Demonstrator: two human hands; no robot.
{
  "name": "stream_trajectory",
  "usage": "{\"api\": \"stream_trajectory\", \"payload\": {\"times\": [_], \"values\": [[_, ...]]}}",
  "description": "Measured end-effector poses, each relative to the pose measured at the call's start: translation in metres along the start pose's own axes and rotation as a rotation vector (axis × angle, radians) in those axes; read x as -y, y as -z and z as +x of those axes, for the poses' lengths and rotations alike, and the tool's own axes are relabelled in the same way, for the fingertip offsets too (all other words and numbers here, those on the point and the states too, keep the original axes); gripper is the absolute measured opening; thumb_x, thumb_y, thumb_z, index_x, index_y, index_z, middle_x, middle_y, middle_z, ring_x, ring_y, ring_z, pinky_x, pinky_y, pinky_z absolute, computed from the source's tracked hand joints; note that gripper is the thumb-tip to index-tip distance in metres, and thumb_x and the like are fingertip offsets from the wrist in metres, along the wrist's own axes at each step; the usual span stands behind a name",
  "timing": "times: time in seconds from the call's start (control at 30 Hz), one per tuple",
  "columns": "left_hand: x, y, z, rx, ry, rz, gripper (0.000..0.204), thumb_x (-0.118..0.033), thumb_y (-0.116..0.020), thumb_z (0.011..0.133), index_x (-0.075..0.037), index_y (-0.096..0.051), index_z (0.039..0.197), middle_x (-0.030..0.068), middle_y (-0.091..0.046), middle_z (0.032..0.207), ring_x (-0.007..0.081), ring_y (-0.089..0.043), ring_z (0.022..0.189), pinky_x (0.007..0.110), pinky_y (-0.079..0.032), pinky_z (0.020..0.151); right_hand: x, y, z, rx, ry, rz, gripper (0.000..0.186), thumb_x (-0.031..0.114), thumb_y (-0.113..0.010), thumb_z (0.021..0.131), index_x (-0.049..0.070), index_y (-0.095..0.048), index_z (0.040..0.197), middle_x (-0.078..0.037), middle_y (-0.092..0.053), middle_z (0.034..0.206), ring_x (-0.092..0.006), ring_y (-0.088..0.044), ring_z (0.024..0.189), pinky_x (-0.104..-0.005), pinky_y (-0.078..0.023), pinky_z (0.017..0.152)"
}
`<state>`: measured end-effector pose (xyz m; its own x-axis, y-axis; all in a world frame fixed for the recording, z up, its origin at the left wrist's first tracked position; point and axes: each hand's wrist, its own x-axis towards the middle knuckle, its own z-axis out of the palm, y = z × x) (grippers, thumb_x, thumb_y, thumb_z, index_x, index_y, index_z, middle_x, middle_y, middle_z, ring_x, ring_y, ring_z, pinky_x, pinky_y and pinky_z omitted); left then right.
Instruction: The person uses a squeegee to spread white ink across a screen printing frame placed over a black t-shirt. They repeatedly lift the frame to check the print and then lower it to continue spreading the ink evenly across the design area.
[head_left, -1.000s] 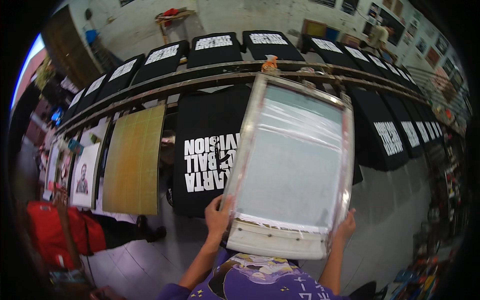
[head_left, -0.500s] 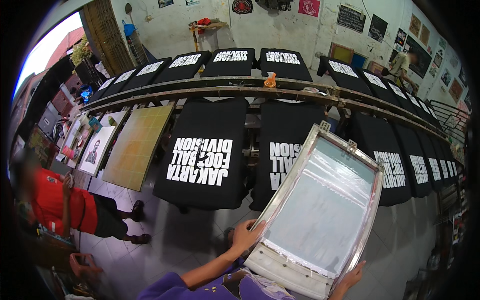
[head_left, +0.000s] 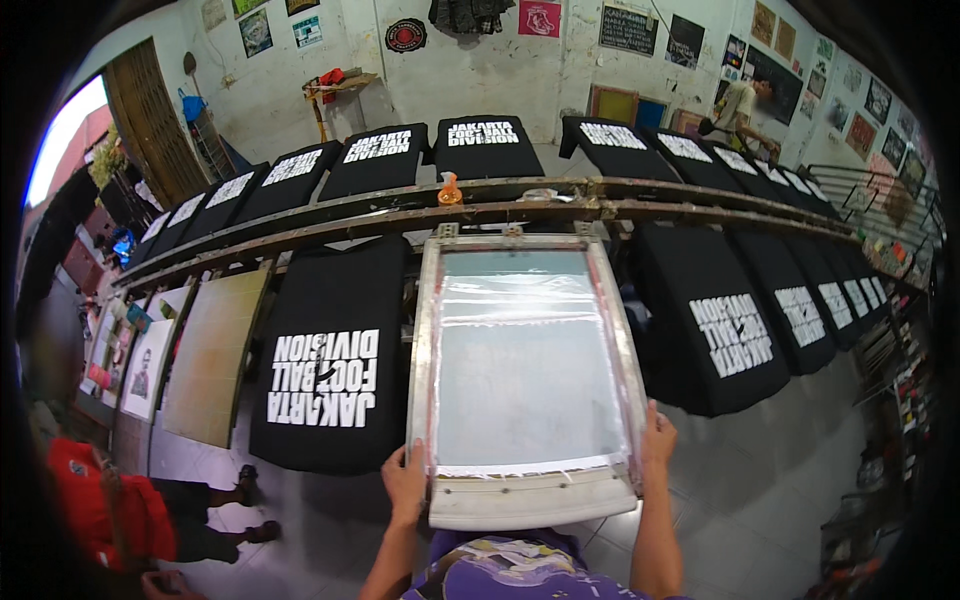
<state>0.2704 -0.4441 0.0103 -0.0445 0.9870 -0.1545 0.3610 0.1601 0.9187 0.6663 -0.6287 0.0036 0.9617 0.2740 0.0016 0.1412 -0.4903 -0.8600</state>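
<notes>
The big screen (head_left: 530, 375) in its metal frame sits right between the two hands. The left hand (head_left: 405, 484) pinches its left side, down near the close corner. The right hand (head_left: 658, 437) pinches its right side, a little farther up. The screen's far end is near a long rail (head_left: 550, 210). A black shirt (head_left: 325, 350) lies just left of it.

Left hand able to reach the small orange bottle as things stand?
Probably not: the left hand holds the near left side of the rectangular metal-framed screen, and the bottle sits beyond the screen's far end.
</notes>
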Motion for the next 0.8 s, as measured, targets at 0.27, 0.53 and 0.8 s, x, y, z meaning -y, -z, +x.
{"api": "stream_trajectory", "payload": {"times": [0.27, 0.53, 0.8], "values": [[-0.008, -0.040, 0.044, -0.081, 0.066, -0.019, 0.042, -0.030, -0.072, 0.095, 0.011, -0.073, 0.107, 0.0136, -0.076, 0.086, 0.0128, -0.065, 0.076, 0.031, -0.052, 0.072, 0.016, -0.047, 0.071, 0.053, -0.034, -0.056, 0.057, 0.048, -0.064, 0.100, -0.007, -0.073, 0.092, -0.013, -0.070, 0.076, -0.0167, -0.062, 0.072, -0.0366, -0.050, 0.071], [-0.034, -0.040, 0.041, 0.009, 0.156, -0.062, 0.038, -0.024, -0.071, 0.096, 0.011, -0.072, 0.110, 0.0067, -0.073, 0.083, 0.0089, -0.058, 0.073, 0.030, -0.050, 0.064, 0.014, -0.050, 0.070, 0.057, 0.014, 0.068, 0.045, 0.037, -0.065, 0.102, -0.007, -0.072, 0.094, -0.007, -0.065, 0.073, -0.0125, -0.056, 0.072, -0.0327, -0.047, 0.069], [0.008, -0.053, 0.054, -0.007, 0.204, -0.061, 0.037, -0.023, -0.070, 0.097, 0.010, -0.072, 0.113, 0.0136, -0.077, 0.095, 0.0109, -0.061, 0.086, 0.031, -0.051, 0.078, 0.013, -0.046, 0.068, 0.126, 0.035, -0.008, 0.042, 0.035, -0.064, 0.103, -0.006, -0.071, 0.104, -0.012, -0.072, 0.087, -0.0145, -0.063, 0.081, -0.0330, -0.050, 0.076]]}}
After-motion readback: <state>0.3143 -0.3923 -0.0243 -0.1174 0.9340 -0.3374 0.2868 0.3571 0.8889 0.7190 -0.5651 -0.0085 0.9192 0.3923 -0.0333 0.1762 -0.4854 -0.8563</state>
